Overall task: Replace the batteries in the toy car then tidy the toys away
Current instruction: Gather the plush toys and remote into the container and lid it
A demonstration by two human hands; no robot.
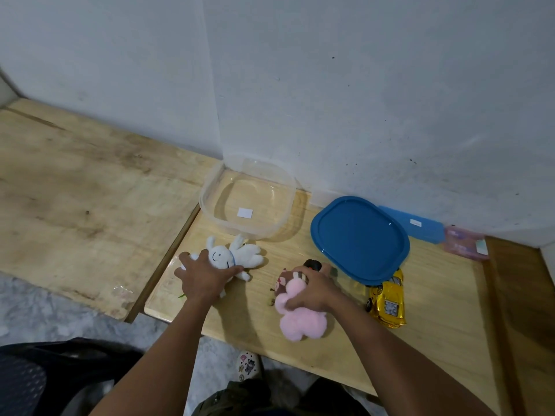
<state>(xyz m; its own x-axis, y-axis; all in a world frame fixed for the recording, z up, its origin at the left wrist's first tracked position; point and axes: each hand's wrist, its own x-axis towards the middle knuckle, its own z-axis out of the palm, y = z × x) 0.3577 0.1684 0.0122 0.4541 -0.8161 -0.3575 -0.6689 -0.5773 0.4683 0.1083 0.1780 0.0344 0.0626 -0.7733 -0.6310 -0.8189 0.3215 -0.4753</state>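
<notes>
A white plush rabbit (240, 255) lies on the small wooden table (420, 349), and my left hand (204, 277) grips its lower body. My right hand (312, 291) grips a pink plush toy (303, 324) with a brown head; a dark object pokes out just beyond the fingers. The yellow toy car (388, 301) lies on the table to the right of that hand, partly under the blue lid (359, 237). A clear plastic container (246, 199) stands with nothing in it at the back, against the wall.
A blue flat case (420, 225) and a pink packet (465, 243) lie against the wall at the right. A larger worn wooden surface (75, 199) adjoins on the left. A dark chair (45, 379) and a shoe (247, 366) show below.
</notes>
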